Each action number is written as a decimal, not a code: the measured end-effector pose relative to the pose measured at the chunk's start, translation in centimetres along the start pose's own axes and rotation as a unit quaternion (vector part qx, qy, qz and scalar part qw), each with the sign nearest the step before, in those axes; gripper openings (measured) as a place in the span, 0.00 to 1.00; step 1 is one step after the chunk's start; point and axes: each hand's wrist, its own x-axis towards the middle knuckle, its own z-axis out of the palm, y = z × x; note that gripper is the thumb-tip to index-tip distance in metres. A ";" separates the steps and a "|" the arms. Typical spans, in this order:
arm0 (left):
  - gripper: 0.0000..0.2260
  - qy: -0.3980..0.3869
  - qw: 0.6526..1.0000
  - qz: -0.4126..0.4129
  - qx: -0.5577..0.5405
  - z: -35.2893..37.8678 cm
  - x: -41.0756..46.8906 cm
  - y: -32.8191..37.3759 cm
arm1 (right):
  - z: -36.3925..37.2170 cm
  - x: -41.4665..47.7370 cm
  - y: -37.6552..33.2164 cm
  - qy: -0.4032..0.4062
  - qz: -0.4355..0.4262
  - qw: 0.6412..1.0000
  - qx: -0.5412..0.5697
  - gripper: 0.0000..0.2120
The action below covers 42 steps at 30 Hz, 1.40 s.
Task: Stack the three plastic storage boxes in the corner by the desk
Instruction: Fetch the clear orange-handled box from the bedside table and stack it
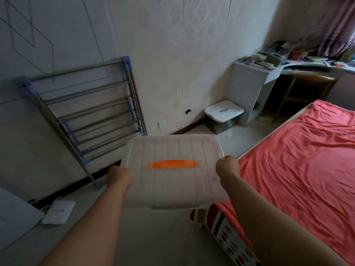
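I carry a translucent white storage box [172, 181] with a ribbed lid and an orange handle in front of me, above the floor. My left hand [120, 177] grips its left side and my right hand [227, 168] grips its right side. Farther off, a second storage box [223, 116] with a white lid and clear walls stands on the floor against the wall, right beside the desk [249, 77]. I see no third box in this view.
A bed with a red sheet [307, 160] fills the right side. A folded drying rack [86, 116] leans on the left wall. A small white device [58, 212] lies on the floor at the left. Clutter covers the desk top, and a chair sits under it.
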 end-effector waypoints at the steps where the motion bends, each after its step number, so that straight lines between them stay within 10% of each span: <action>1: 0.18 0.002 1.000 -0.004 -0.002 0.3 0.9 0.8 | 0.5 0.8 -0.6 0.003 0.002 1.000 0.003 0.14; 42: 0.20 -0.117 0.987 0.109 0.015 19.5 45.9 44.6 | 21.2 41.9 -27.8 0.182 0.082 0.978 0.058 0.12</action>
